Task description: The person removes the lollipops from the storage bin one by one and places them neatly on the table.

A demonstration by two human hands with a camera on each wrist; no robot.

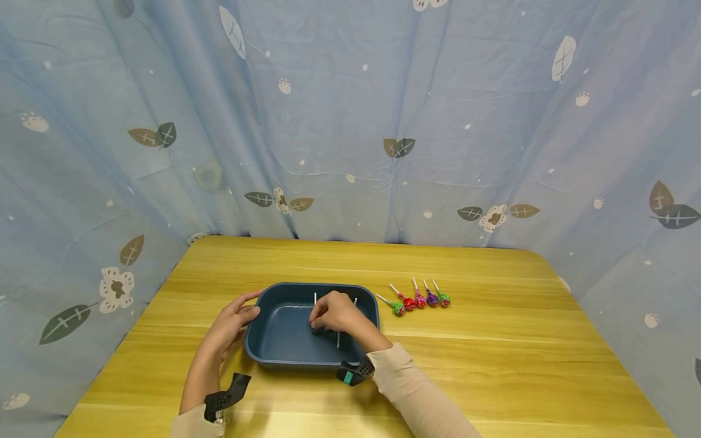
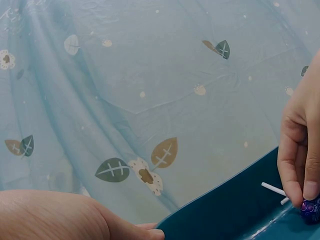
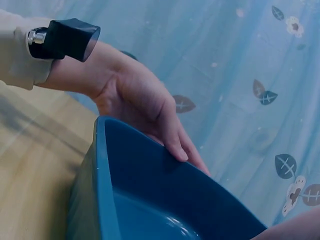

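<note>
A dark blue rectangular bin [image 1: 285, 363] stands on the table. My left hand [image 1: 232, 324] rests at its left rim, and in the right wrist view the thumb of that left hand [image 3: 145, 102] lies over the rim. Inside the bin, my right hand [image 1: 336, 314] pinches a purple-wrapped lollipop [image 2: 311, 212] low over the bin's floor, seen in the left wrist view. Several white sticks show around the right hand in the bin; their candy heads are mostly hidden by the hand.
Right of the bin, several lollipops lie in a row: green [image 1: 398, 309], red [image 1: 409, 304], pink [image 1: 420, 300], purple [image 1: 432, 299] and another green [image 1: 444, 300]. A patterned blue curtain [image 1: 339, 121] hangs behind the wooden table [image 1: 493, 365].
</note>
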